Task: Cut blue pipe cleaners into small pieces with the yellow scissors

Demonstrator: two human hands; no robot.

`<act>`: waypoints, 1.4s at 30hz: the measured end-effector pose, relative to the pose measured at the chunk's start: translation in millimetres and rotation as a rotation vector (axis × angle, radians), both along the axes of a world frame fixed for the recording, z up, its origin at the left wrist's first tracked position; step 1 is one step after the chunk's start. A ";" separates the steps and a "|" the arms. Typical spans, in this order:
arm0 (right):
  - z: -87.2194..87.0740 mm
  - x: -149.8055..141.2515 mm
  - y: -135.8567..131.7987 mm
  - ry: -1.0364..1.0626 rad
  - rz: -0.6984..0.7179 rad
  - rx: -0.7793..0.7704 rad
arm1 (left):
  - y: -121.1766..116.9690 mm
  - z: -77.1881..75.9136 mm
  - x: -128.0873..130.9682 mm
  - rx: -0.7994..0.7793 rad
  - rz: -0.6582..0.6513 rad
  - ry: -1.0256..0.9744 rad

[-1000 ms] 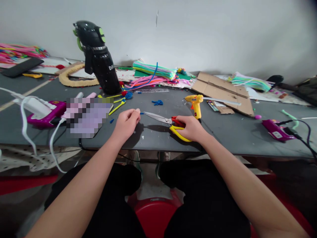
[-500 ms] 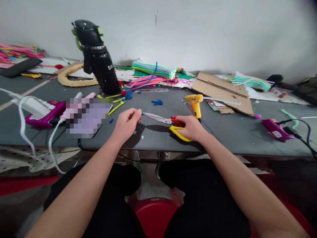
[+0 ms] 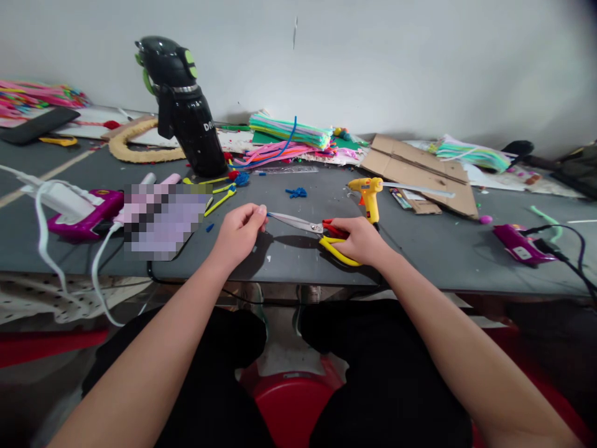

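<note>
Near the table's front edge, my right hand is wrapped round the red and yellow handles of a pair of scissors. The blades point left and look closed or nearly so. Their tips meet a short bit of blue pipe cleaner pinched between the thumb and fingers of my left hand; most of that bit is hidden by the fingers. Beyond the blades lies a small heap of cut blue pieces. A single blue scrap rests left of my left hand.
A black bottle stands at back left. A yellow glue gun is just beyond my right hand. Pipe cleaner bundles and cardboard lie along the wall. Purple power sockets with cables sit at both sides.
</note>
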State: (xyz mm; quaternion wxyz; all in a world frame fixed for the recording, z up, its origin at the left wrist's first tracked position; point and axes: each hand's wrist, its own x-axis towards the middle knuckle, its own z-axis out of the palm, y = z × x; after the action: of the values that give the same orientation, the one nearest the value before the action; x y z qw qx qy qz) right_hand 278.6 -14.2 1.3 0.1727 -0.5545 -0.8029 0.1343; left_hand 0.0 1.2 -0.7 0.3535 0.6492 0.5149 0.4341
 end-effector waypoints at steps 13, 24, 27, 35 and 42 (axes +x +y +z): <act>1.2 -0.8 -4.2 0.038 -0.028 0.004 | 0.4 -0.7 0.5 -0.014 0.012 -0.023; 0.0 -1.5 -3.2 0.019 -0.027 0.006 | -1.5 1.4 2.2 -0.021 0.018 -0.019; -1.9 -0.6 -2.3 0.029 -0.024 0.002 | -1.7 2.2 2.4 -0.021 0.021 -0.014; -2.2 0.0 -1.0 0.022 -0.016 -0.001 | -0.1 0.2 0.9 -0.018 0.013 -0.018; -1.9 0.3 -0.3 0.025 -0.015 -0.008 | 1.0 -2.3 0.4 -0.024 0.010 -0.018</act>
State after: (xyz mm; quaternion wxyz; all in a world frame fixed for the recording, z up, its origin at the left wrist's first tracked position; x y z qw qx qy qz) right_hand 278.9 -14.5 -0.6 0.1815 -0.5596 -0.7958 0.1432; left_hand 0.4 2.2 -3.0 0.3638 0.6384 0.5200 0.4355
